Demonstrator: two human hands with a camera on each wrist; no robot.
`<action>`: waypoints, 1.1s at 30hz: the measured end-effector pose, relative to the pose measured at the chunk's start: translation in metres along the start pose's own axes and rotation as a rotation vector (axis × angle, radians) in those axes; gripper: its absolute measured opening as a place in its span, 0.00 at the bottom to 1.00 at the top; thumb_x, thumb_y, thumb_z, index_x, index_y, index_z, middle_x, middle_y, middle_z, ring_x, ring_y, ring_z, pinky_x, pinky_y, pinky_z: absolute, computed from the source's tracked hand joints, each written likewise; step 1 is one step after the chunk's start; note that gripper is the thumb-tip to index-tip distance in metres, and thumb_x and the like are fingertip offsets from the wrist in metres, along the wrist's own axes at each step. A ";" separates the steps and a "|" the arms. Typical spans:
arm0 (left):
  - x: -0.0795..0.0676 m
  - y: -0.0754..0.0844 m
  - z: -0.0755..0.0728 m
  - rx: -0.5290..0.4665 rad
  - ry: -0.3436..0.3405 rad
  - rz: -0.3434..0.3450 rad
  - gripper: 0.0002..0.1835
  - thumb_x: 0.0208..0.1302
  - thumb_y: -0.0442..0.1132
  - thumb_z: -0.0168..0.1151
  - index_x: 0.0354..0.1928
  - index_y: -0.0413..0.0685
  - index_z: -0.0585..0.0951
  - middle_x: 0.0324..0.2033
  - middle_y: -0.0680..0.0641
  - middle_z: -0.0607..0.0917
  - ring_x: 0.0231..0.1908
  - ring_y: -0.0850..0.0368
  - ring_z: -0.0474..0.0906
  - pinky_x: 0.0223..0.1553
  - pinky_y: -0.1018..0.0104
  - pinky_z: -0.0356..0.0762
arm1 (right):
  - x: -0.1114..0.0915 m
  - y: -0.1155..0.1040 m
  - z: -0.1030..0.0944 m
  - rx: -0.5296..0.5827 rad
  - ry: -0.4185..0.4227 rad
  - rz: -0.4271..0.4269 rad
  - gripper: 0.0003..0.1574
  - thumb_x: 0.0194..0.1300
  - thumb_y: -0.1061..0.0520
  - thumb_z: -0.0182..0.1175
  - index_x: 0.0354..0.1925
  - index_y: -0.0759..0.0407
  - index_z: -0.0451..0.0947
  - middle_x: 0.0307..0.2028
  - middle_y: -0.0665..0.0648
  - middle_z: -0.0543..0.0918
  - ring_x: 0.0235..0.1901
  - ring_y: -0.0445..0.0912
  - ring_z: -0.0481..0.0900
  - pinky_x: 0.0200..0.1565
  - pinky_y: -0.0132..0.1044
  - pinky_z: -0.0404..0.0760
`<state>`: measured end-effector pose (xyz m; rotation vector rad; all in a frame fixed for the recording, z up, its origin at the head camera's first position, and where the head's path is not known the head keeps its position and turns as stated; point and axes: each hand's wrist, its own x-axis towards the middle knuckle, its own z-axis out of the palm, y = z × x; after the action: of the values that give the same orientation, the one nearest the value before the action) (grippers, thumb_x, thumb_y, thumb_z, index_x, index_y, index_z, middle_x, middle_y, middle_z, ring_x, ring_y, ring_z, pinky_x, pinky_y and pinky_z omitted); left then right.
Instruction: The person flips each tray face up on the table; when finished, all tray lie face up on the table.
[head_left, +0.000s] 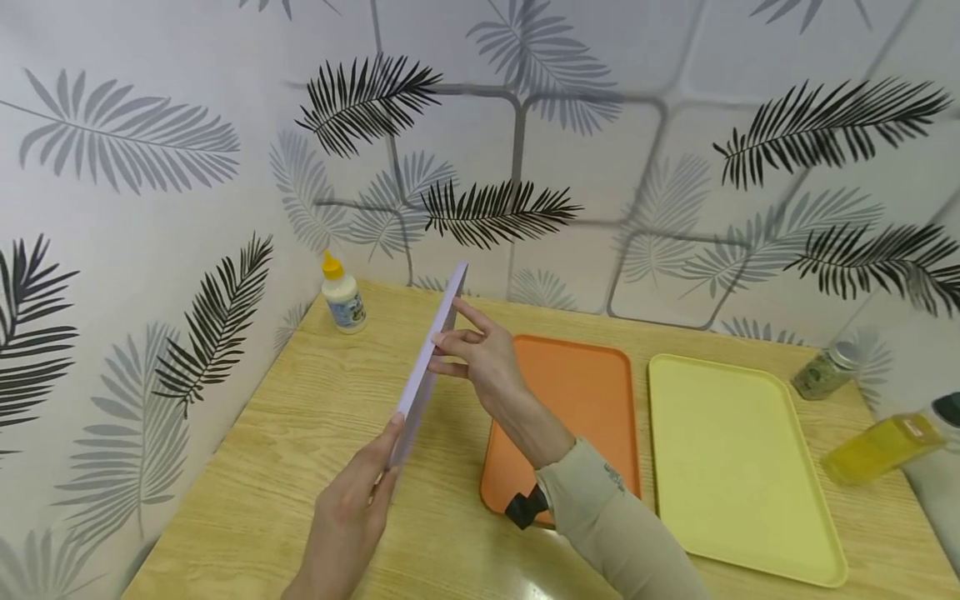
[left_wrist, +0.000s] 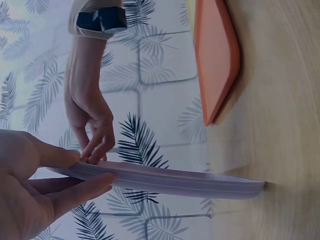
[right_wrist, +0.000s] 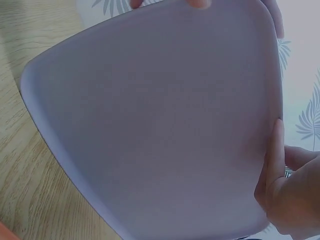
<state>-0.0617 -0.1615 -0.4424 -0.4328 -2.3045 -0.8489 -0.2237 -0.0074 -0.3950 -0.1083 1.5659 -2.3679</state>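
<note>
A light purple tray (head_left: 420, 367) with rounded corners stands on edge above the wooden table, seen nearly edge-on in the head view. Its broad flat face (right_wrist: 150, 120) fills most of the right wrist view. My left hand (head_left: 348, 500) grips the near edge, thumb on one side and fingers on the other, as the left wrist view also shows. My right hand (head_left: 487, 358) pinches the tray's upper edge farther along, its fingertips partly cut off in the right wrist view. In the left wrist view, the tray's lower corner appears at the tabletop; contact is unclear.
An orange tray (head_left: 577, 383) lies right of the purple one, partly under my right forearm. Beside it is a yellow tray (head_left: 727, 450). A glue bottle (head_left: 342, 296) stands back left. At right are a small jar (head_left: 825, 372) and a bottle of yellow liquid (head_left: 877, 450).
</note>
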 end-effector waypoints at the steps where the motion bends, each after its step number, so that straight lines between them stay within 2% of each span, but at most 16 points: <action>1: 0.001 0.001 0.000 -0.002 0.009 0.007 0.47 0.41 0.15 0.71 0.68 0.47 0.69 0.46 0.40 0.83 0.39 0.49 0.84 0.34 0.76 0.81 | 0.000 0.000 0.000 -0.003 0.000 -0.003 0.40 0.62 0.72 0.60 0.69 0.52 0.64 0.32 0.59 0.83 0.33 0.49 0.83 0.40 0.44 0.85; 3: 0.002 0.002 0.000 -0.015 0.029 0.018 0.44 0.42 0.16 0.70 0.66 0.45 0.71 0.44 0.40 0.84 0.37 0.49 0.85 0.31 0.80 0.79 | -0.001 0.000 0.000 -0.012 -0.008 -0.012 0.40 0.62 0.71 0.60 0.69 0.53 0.64 0.31 0.58 0.83 0.33 0.48 0.83 0.40 0.45 0.84; 6: 0.005 0.001 -0.001 -0.023 0.074 0.033 0.41 0.41 0.15 0.70 0.63 0.42 0.74 0.41 0.40 0.85 0.36 0.48 0.85 0.31 0.80 0.79 | 0.000 0.003 -0.004 -0.060 -0.041 -0.043 0.39 0.63 0.68 0.61 0.69 0.52 0.64 0.32 0.59 0.83 0.33 0.49 0.84 0.40 0.47 0.84; 9: 0.009 -0.001 -0.004 -0.021 0.110 0.040 0.38 0.40 0.15 0.71 0.59 0.40 0.78 0.38 0.40 0.85 0.34 0.49 0.85 0.30 0.78 0.80 | 0.002 0.013 -0.012 -0.171 -0.050 -0.098 0.35 0.67 0.60 0.61 0.69 0.53 0.64 0.36 0.63 0.83 0.34 0.53 0.85 0.38 0.49 0.84; 12: 0.012 -0.004 -0.007 -0.012 0.137 0.027 0.34 0.39 0.15 0.71 0.54 0.40 0.81 0.37 0.42 0.86 0.33 0.50 0.85 0.29 0.78 0.80 | 0.004 0.032 -0.025 -0.292 -0.014 -0.114 0.32 0.71 0.52 0.56 0.69 0.60 0.63 0.42 0.67 0.81 0.39 0.59 0.83 0.38 0.47 0.85; 14: 0.013 -0.005 -0.009 0.003 0.155 0.033 0.32 0.39 0.15 0.71 0.52 0.39 0.82 0.37 0.42 0.86 0.33 0.50 0.85 0.30 0.78 0.80 | 0.005 0.048 -0.034 -0.359 0.026 -0.086 0.32 0.73 0.50 0.52 0.68 0.66 0.62 0.45 0.68 0.80 0.43 0.61 0.82 0.42 0.48 0.84; 18: 0.013 -0.008 -0.010 -0.006 0.181 0.016 0.30 0.38 0.15 0.71 0.49 0.38 0.83 0.36 0.42 0.86 0.32 0.48 0.85 0.32 0.80 0.79 | 0.004 0.076 -0.048 -0.469 0.078 0.051 0.34 0.75 0.50 0.48 0.68 0.71 0.58 0.53 0.70 0.76 0.51 0.62 0.77 0.49 0.51 0.81; 22: 0.011 -0.011 -0.011 -0.042 0.200 -0.022 0.24 0.46 0.18 0.69 0.49 0.38 0.83 0.35 0.41 0.85 0.30 0.46 0.84 0.32 0.82 0.78 | 0.002 0.094 -0.055 -0.531 0.052 0.171 0.38 0.74 0.49 0.49 0.69 0.73 0.55 0.58 0.71 0.73 0.54 0.62 0.75 0.52 0.50 0.79; 25: 0.012 -0.015 -0.012 -0.031 0.216 -0.024 0.20 0.52 0.23 0.69 0.49 0.39 0.83 0.34 0.42 0.86 0.29 0.48 0.83 0.29 0.80 0.78 | 0.001 0.100 -0.056 -0.527 0.011 0.194 0.38 0.74 0.51 0.50 0.69 0.75 0.53 0.60 0.73 0.70 0.55 0.62 0.75 0.53 0.50 0.78; 29: 0.016 -0.023 -0.016 0.014 0.236 -0.033 0.23 0.46 0.20 0.70 0.48 0.39 0.84 0.32 0.43 0.86 0.29 0.50 0.84 0.24 0.78 0.78 | 0.002 0.104 -0.055 -0.490 -0.022 0.189 0.38 0.72 0.56 0.51 0.70 0.74 0.51 0.61 0.73 0.71 0.57 0.62 0.74 0.54 0.50 0.77; 31: 0.018 -0.028 -0.018 0.026 0.245 -0.057 0.25 0.42 0.18 0.72 0.48 0.39 0.84 0.32 0.43 0.86 0.29 0.49 0.84 0.23 0.78 0.78 | 0.002 0.105 -0.054 -0.481 -0.031 0.195 0.38 0.71 0.58 0.52 0.70 0.73 0.51 0.61 0.72 0.71 0.59 0.61 0.73 0.55 0.50 0.77; 33: 0.019 -0.033 -0.022 0.022 0.242 -0.096 0.24 0.44 0.18 0.71 0.48 0.38 0.84 0.32 0.43 0.86 0.29 0.48 0.84 0.24 0.80 0.77 | 0.002 0.106 -0.054 -0.479 -0.038 0.197 0.38 0.70 0.60 0.52 0.70 0.74 0.52 0.61 0.73 0.71 0.59 0.60 0.72 0.54 0.50 0.77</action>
<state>-0.0821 -0.1987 -0.4323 -0.1984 -2.1212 -0.8704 -0.2159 0.0015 -0.5132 -0.0950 1.9926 -1.7971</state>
